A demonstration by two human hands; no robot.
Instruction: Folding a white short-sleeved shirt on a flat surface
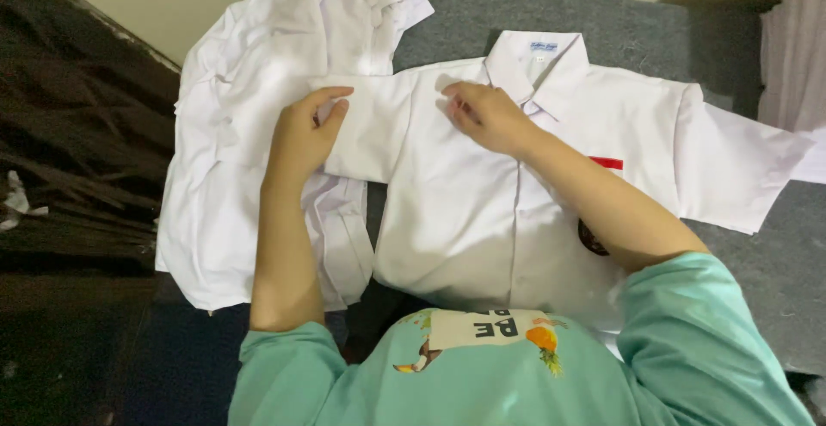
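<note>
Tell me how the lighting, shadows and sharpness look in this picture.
Head view: soft, dim indoor light with no hard glare; the white short-sleeved collared shirt looks slightly washed out, its folds faint. The left hand and right hand are reasonably sharp. The dark area at left is deep in shadow, detail lost.

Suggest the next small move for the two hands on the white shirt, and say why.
Probably fold the sleeve inward across the chest. The left hand pinches the near short sleeve of the white collared cotton shirt, the right hand presses beside the collar, and the other sleeve lies spread out.
</note>
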